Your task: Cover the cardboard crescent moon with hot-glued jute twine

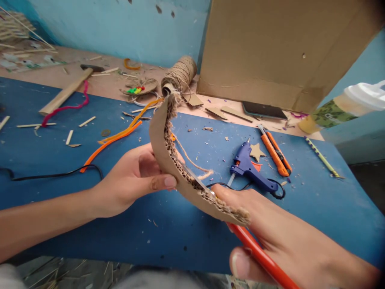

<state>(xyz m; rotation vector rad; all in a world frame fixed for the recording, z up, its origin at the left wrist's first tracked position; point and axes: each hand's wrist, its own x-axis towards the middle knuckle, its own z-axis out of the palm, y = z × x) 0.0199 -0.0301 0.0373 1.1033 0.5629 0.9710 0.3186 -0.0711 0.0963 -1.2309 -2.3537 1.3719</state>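
My left hand (132, 178) is closed on a crescent-shaped piece of corrugated cardboard (159, 140), thumb on its near face and fingers behind it. The inner edge is ragged, with the fluting exposed. In my right hand (267, 224) is a pair of scissors (258, 251) with a red handle; the blades lie against the cardboard's ragged edge and are partly hidden by it. My right fingers wrap the handle, with the thumb below. A thin strand of twine (188, 154) trails behind the cardboard.
Beyond my right hand lie a blue glue gun (249, 166), a cardboard star (257, 151), an orange box cutter (275, 150) and a striped stick (323, 156). A twine roll (182, 74), hammer (67, 90), phone (264, 110) and lidded cup (337, 110) stand farther back. A cardboard sheet (270, 48) leans on the wall.
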